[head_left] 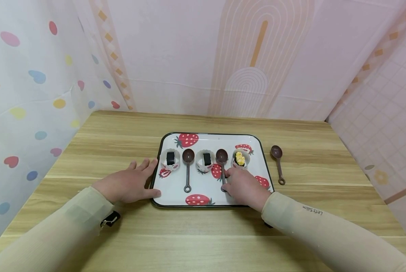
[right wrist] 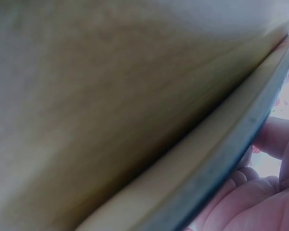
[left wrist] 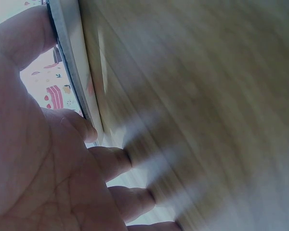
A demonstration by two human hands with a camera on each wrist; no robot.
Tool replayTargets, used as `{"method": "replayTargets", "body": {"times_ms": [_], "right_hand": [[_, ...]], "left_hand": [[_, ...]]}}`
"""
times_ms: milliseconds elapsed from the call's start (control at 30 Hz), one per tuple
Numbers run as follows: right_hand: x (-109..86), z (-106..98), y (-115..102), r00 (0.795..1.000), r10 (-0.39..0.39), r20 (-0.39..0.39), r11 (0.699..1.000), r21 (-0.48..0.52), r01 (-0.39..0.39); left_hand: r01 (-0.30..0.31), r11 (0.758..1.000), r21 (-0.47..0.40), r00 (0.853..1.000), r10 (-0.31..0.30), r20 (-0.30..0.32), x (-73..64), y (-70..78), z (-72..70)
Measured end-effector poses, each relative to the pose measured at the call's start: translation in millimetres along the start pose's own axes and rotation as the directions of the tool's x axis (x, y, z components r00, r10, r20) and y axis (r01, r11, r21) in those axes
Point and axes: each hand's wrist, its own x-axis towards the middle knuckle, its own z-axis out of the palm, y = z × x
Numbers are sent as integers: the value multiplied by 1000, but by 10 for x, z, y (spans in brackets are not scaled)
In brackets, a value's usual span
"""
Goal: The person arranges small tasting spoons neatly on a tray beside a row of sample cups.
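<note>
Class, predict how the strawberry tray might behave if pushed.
The tray is probably stiff: its rim looks even. Sitting broad and flat on the table, it would likely slide rather than tip. Cups standing on it might shift.

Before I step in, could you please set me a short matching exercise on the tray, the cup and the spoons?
Column one
1. Tray
2. Middle spoon
3. Rightmost spoon
4. Rightmost cup

Column two
A. Lies on the wooden tabletop, off to the side
B. Has yellow topping showing inside
C. White with strawberries and a dark rim
D. Handle at the fingers of the right grip

Right pairs: 1-C, 2-D, 3-A, 4-B.
</note>
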Motion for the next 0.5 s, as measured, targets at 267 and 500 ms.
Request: {"method": "replayTargets", "body": {"times_ms": [267,500], "right_hand": [[-13,1,11,1000,-7,3,1000,-18,7],[-72,-40,5,1000,12,-10,999,30,-12]], "left_hand": [[-6,1000,7,1000,6,-1,-16,6,-5],[-5,1000,6,1000,5,0,-13,15,-11]]}}
